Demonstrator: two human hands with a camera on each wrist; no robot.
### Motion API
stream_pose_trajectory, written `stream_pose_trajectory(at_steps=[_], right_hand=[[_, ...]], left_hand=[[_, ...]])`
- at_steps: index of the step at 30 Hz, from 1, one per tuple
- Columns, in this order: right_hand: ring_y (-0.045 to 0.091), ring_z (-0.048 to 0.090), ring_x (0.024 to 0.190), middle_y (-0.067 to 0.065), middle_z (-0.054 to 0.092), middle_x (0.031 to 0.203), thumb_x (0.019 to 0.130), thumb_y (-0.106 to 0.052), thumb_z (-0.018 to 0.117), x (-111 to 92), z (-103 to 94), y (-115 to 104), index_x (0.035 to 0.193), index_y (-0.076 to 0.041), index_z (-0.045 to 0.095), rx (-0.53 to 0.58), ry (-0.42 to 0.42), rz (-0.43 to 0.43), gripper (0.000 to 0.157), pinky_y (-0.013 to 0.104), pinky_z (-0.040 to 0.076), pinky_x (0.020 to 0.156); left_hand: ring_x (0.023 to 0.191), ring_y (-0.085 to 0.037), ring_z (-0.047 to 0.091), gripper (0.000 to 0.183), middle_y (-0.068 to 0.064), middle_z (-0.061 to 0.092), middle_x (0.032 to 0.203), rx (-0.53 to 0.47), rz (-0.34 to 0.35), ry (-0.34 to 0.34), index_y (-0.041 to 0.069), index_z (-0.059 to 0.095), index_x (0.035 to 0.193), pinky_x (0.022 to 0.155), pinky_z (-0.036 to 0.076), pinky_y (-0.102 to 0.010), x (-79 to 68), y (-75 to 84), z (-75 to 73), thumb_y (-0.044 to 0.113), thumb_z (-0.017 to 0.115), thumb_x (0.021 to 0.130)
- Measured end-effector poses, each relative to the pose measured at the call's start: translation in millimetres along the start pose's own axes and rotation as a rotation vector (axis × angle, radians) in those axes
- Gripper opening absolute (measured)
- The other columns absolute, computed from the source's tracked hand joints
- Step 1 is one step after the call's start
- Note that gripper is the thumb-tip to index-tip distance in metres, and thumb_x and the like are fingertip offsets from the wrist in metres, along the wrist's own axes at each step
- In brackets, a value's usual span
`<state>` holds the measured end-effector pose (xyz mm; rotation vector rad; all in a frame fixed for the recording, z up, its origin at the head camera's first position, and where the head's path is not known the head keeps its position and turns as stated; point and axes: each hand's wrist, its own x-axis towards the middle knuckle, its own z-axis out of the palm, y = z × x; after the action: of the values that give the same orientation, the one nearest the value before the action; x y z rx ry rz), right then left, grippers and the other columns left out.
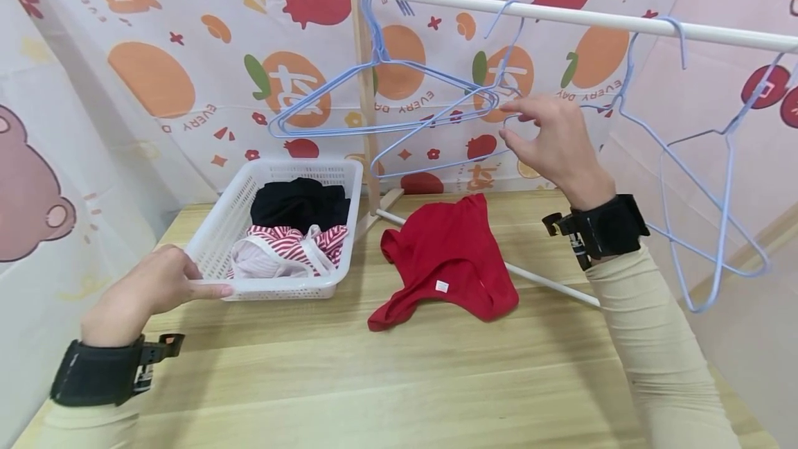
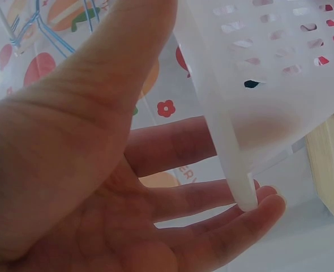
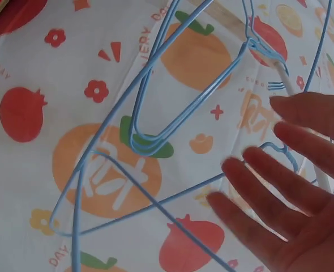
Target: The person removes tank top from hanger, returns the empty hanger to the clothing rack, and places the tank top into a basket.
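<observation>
My left hand (image 1: 146, 289) grips the near left corner of a white plastic basket (image 1: 268, 285), thumb over the rim. In the left wrist view its fingers (image 2: 178, 139) reach the outside of the basket wall (image 2: 221, 124). Inside lie black cloth (image 1: 299, 203) and a red-and-white striped garment (image 1: 280, 251). Raised beside a blue wire hanger (image 1: 430, 123) on the rail, my right hand (image 1: 555, 144) has thumb and index finger apart. The right wrist view shows that hand (image 3: 291, 187) with fingers spread, holding nothing. A red sleeveless garment (image 1: 445, 255) lies on the table.
A white rail (image 1: 561, 16) on a wooden post (image 1: 364, 89) spans the back. Several blue hangers bunch at its left end; other hangers (image 1: 717, 241) dangle at right. A white lower bar (image 1: 555, 285) runs just above the wooden table (image 1: 374, 386). Printed curtain (image 1: 206, 19) stands behind.
</observation>
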<state>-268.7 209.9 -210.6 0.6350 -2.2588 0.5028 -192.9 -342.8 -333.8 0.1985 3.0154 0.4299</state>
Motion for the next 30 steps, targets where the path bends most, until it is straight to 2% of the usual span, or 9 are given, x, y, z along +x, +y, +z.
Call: stream_pose_trajectory(at_steps=[3,8,11,14,20,24,30], right_hand=[[0.035,0.073,0.092,0.019,0.078,0.106,0.09,-0.011,0.078,-4,0.3,2,0.115,0.0,0.077,0.014,-0.074,0.006,0.027,0.049,0.059,0.083],[0.033,0.073,0.084,0.018,0.078,0.098,0.092,-0.016,0.076,-8,1.6,1,0.107,-0.001,0.079,-0.008,-0.286,0.044,0.021,0.044,0.059,0.076],[0.03,0.072,0.084,0.016,0.078,0.099,0.091,-0.018,0.077,-10,4.1,0,0.108,-0.004,0.079,-0.022,-0.428,0.072,0.023,0.04,0.058,0.074],[0.03,0.072,0.09,0.015,0.078,0.103,0.09,-0.02,0.079,-11,10.0,0,0.113,-0.005,0.078,-0.027,-0.554,0.092,0.027,0.041,0.059,0.077],[0.032,0.069,0.102,0.014,0.075,0.113,0.09,-0.022,0.08,-17,33.7,8,0.12,-0.007,0.075,0.021,-0.765,0.119,0.033,0.044,0.059,0.085],[0.033,0.066,0.11,0.015,0.072,0.121,0.089,-0.023,0.081,-21,52.1,15,0.127,-0.008,0.072,0.063,-0.851,0.142,0.042,0.044,0.059,0.086],[0.037,0.061,0.121,0.019,0.066,0.13,0.088,-0.025,0.081,-25,80.3,25,0.136,-0.005,0.064,0.096,-0.931,0.15,0.055,0.047,0.057,0.094]], left_hand=[[0.065,-0.02,0.042,0.052,-0.002,0.046,0.066,-0.007,-0.001,-0.002,-0.002,0.076,0.073,0.058,0.033,-0.032,-0.3,0.6,0.1,0.049,0.088,0.076],[0.065,-0.019,0.041,0.049,0.0,0.045,0.065,-0.008,0.005,0.006,0.001,0.076,0.07,0.057,0.033,-0.031,-0.6,0.8,1.2,0.048,0.088,0.077],[0.064,-0.018,0.04,0.046,0.001,0.042,0.063,-0.012,0.011,0.011,0.004,0.074,0.067,0.057,0.032,-0.031,-0.5,0.7,1.5,0.047,0.087,0.078],[0.065,-0.019,0.042,0.049,0.0,0.044,0.065,-0.01,0.01,0.008,0.001,0.076,0.07,0.057,0.033,-0.032,0.1,0.1,0.5,0.048,0.088,0.076],[0.064,-0.019,0.041,0.053,0.0,0.044,0.063,-0.003,0.0,0.0,-0.001,0.075,0.07,0.056,0.032,-0.03,2.5,-0.5,1.0,0.049,0.089,0.074],[0.062,-0.016,0.038,0.05,0.004,0.038,0.059,-0.006,0.006,0.006,0.002,0.072,0.064,0.053,0.029,-0.029,3.1,-1.1,3.1,0.048,0.09,0.074],[0.063,-0.017,0.039,0.052,0.002,0.041,0.062,-0.01,-0.007,0.005,0.0,0.074,0.068,0.054,0.03,-0.029,2.7,-2.5,3.6,0.048,0.089,0.074]])
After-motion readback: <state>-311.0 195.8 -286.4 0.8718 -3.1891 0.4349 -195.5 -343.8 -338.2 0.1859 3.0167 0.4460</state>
